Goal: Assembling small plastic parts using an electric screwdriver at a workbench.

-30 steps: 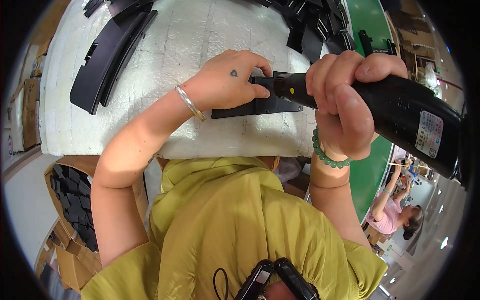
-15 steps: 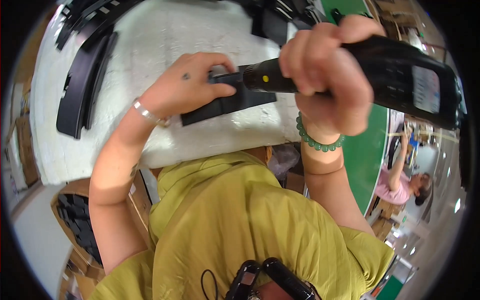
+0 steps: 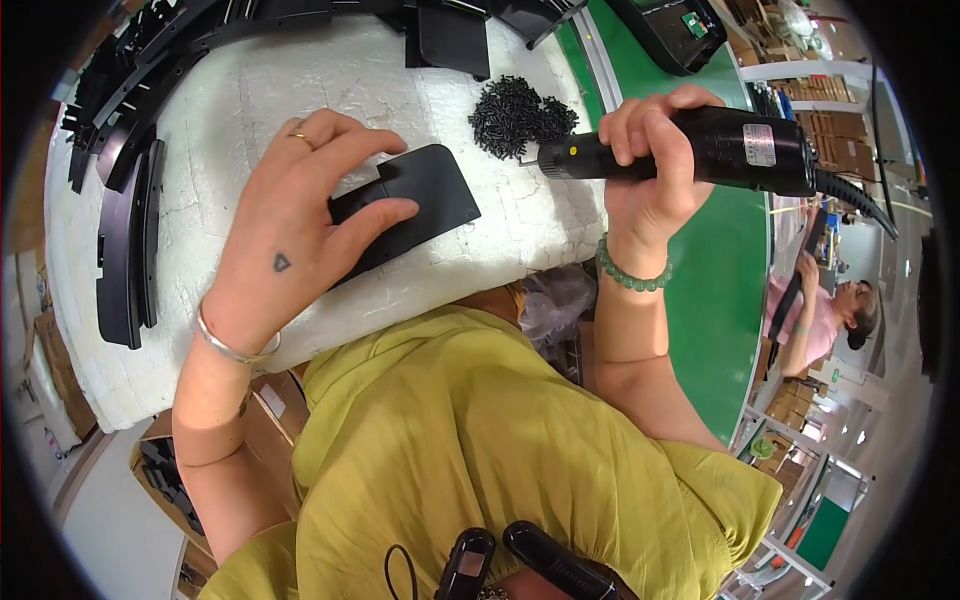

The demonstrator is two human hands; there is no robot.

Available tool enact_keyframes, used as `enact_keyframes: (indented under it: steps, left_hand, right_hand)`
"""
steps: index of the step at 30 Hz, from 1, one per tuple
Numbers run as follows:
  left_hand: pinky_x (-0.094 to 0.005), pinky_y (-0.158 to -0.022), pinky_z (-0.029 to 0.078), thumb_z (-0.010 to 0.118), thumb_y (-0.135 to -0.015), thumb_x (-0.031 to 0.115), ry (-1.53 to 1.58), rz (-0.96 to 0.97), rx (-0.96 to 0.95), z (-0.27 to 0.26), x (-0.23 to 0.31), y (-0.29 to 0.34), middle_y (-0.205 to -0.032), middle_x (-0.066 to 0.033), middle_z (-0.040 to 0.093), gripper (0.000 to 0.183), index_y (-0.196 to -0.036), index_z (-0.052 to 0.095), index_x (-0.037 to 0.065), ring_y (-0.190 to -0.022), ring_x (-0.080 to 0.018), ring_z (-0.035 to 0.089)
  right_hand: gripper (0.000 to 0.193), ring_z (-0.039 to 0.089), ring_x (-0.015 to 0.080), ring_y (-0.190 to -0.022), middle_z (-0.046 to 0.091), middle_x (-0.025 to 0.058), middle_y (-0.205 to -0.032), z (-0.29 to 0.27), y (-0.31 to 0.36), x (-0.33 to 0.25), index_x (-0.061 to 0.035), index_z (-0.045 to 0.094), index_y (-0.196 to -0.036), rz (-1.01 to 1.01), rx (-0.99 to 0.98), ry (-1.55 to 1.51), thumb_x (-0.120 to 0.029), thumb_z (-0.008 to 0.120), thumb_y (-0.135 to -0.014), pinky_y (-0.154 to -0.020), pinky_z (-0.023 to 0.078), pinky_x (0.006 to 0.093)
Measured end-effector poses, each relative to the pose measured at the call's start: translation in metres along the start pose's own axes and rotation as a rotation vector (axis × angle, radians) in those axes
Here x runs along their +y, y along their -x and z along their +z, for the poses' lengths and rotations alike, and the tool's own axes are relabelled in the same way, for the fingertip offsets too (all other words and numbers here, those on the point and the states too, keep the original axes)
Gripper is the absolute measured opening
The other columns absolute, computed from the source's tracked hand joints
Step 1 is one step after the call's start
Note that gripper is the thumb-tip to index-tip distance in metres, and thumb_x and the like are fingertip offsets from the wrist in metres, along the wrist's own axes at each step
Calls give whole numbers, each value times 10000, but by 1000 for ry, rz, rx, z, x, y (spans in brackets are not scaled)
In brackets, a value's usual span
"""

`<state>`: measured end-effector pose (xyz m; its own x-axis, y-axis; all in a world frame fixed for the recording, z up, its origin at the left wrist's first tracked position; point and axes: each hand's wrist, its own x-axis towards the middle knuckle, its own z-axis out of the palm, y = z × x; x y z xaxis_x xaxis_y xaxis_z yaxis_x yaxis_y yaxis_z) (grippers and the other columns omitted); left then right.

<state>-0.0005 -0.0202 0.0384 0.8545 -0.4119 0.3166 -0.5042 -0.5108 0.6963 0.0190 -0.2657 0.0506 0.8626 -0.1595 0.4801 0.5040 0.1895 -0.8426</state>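
On the white foam-covered surface, a flat black plastic panel with one rounded corner lies tilted. My left hand grips its left end, thumb along the near side and fingers over the far side; the part under the palm is hidden. My right hand is wrapped around a black electric screwdriver with a yellow dot near its nose. The tool lies nearly level, its thin bit pointing left at the near edge of a heap of small black screws. Whether a screw sits on the bit is too small to tell.
Long black plastic strips lie at the left, with more black parts along the far edge. A black housing rests on the green table at far right. The screwdriver's cable trails right. Another person works beyond.
The screwdriver has moved off the panel to the screw heap, which now shows. My left hand and the panel have shifted a little; the panel is turned at a different angle.
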Motion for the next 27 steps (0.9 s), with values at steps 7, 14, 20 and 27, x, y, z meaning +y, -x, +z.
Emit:
enact_keyframes:
  steps: [7, 14, 20, 27]
  left_hand:
    - [-355, -757, 430, 713, -667, 106, -70, 258, -33, 43, -1, -43, -894, -84, 567, 277, -930, 639, 61, -857, -281, 510]
    - [-346, -742, 443, 707, -658, 129, 64, 438, -51, 88, -11, -84, -770, -45, 605, 144, -777, 677, 55, -873, -250, 526]
    - [-331, -698, 461, 742, -618, 159, 6, 355, 41, 73, -11, -80, -718, -47, 612, 183, -748, 663, 59, -843, -247, 549]
    - [-327, -690, 468, 752, -605, 156, 26, 296, 79, 58, 1, -71, -712, -53, 615, 184, -708, 638, 55, -829, -246, 557]
  right_hand:
    - [257, 386, 132, -454, 448, 50, -628, -5, -5, -20, -49, 439, -993, -73, -53, -173, -8, 516, -751, -490, 385, 305]
    - [277, 370, 130, -459, 390, 29, -579, -8, -9, -36, -74, 434, -1026, -151, -48, -200, -60, 507, -759, -517, 379, 303]
    - [285, 373, 118, -466, 378, 3, -577, -12, -13, -37, -92, 440, -1060, -213, -84, -306, -89, 450, -775, -522, 374, 298]
    - [307, 384, 109, -466, 389, -6, -577, -3, -12, -40, -90, 439, -1088, -232, -179, -408, -86, 448, -781, -514, 365, 285]
